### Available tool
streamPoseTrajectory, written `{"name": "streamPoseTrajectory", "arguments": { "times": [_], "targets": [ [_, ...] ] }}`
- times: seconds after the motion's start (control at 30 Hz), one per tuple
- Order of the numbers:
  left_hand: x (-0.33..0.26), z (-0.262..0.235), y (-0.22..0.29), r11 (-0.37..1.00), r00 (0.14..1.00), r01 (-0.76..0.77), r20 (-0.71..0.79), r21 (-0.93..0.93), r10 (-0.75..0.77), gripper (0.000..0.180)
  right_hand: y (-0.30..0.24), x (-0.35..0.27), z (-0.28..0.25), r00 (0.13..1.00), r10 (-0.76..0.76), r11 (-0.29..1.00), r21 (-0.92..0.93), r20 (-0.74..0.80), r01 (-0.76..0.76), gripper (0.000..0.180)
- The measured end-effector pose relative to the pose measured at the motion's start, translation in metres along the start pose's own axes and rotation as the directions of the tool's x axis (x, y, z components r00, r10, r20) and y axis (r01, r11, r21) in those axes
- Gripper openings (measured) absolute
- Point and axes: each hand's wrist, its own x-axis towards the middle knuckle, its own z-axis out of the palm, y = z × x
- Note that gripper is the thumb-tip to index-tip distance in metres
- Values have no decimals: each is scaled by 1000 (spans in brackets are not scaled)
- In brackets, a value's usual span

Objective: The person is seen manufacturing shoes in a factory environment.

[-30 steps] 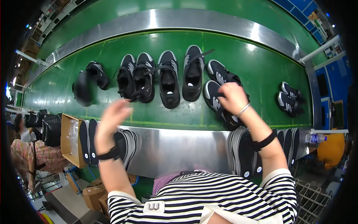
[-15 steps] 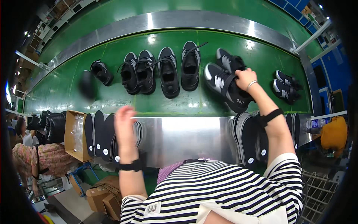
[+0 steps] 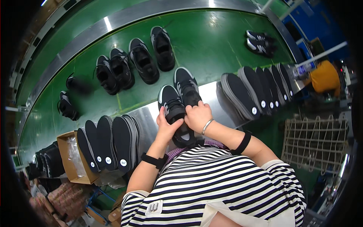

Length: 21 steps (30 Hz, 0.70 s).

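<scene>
Head view, entry: pair of black sneakers in hand at the belt edge

Item held: black sneakers [image 3: 179, 102], two, white-edged soles, lying side by side with toes pointing away from the person. They straddle the steel ledge [image 3: 145, 117] in front of the green conveyor belt [image 3: 211, 41], heels drawn in close to the striped shirt.

Left hand [image 3: 166, 126]: fingers curled round the near side of the left shoe at its strap and collar. Closed in a grasp on the shoe.

Right hand [image 3: 197, 116]: bangle at the wrist, fingers bent over the collar of the pair from above, pressing on the right shoe's opening. Also grasping; how deep the fingertips reach inside is hidden.

Step, as judged: the pair is being gathered and handled at the body, off the belt line. Any further move calls for both hands holding the shoes together so neither slips off the ledge.

Surroundings: stacks of dark insoles [image 3: 109, 143] stand on edge left of the hands, a second row of insoles [image 3: 257, 89] to the right. Four more black shoes [image 3: 132, 64] lie on the belt beyond. A cardboard box [image 3: 70, 162] sits at far left.
</scene>
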Motion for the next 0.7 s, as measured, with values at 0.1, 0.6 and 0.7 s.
{"name": "streamPoseTrajectory", "arguments": {
  "times": [0.1,0.6,0.7],
  "targets": [
    [5,-2,-19,988,999,-8,39,-153,14,82,1,-15,-10,998,35,999,34,44,-37,26],
    [2,31,80,473,752,-632,337,614,567,84,264,-58,-18,773,603,792,34,-200,-609,47],
    [15,53,75,357,808,-564,409,745,423,97,286,-64,-11,724,689,714,151,22,-684,56]
  ]
}}
